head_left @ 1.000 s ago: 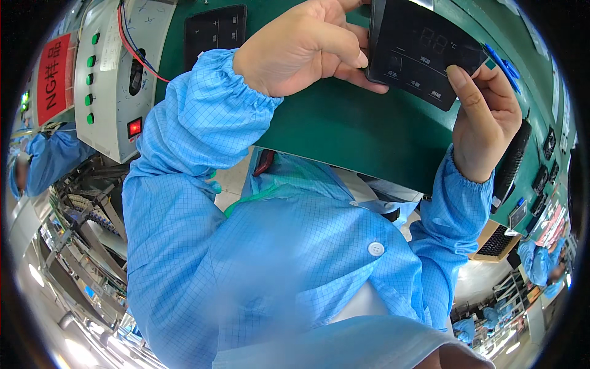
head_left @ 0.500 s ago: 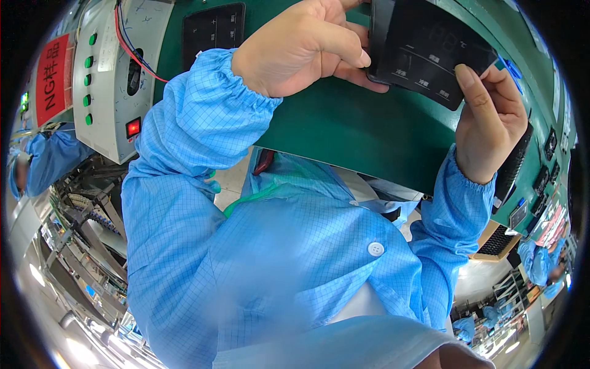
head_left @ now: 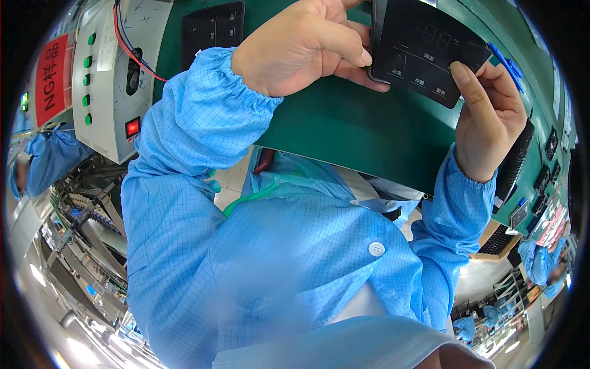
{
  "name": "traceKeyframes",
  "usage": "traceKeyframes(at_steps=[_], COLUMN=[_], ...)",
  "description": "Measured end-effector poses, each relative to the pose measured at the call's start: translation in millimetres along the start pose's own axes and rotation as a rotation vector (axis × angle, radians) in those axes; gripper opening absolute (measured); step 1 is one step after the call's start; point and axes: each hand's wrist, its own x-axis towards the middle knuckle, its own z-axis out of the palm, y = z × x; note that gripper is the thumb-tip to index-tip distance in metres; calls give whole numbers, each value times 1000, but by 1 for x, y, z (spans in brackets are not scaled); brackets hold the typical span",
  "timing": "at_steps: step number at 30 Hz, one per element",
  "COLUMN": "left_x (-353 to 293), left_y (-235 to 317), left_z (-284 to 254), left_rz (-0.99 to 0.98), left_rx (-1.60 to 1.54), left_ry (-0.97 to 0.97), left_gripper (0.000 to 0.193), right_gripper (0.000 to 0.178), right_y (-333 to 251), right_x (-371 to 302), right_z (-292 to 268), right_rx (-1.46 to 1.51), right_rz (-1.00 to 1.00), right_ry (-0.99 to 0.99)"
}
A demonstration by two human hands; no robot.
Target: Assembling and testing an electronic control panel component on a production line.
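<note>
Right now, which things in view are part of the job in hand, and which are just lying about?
In the job:
- black panel, held at its edges
- left hand
- right hand

Apparently just lying about (no hand on them):
- second panel
- white box
- red sign
- small black parts, far right

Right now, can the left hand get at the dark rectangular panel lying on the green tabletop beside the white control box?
Probably not freely: the dark rectangular panel lies near, partly behind the blue checked sleeve, but the left hand seems occupied holding the glossy black display panel.
</note>
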Motion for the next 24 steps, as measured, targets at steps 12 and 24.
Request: traceKeyframes(at_steps=[12,24], left_x=[1,1], left_y=[0,1], left_z=[-4,-2], left_rz=[8,-1], left_rx=[-16,-15], left_ry=[-26,-8], left_gripper=[80,80], right_gripper=[14,13], right_y=[2,2], right_x=[2,1], right_z=[-2,-9], right_rx=[-18,-75], right_rz=[-16,43], right_ry=[-28,-43])
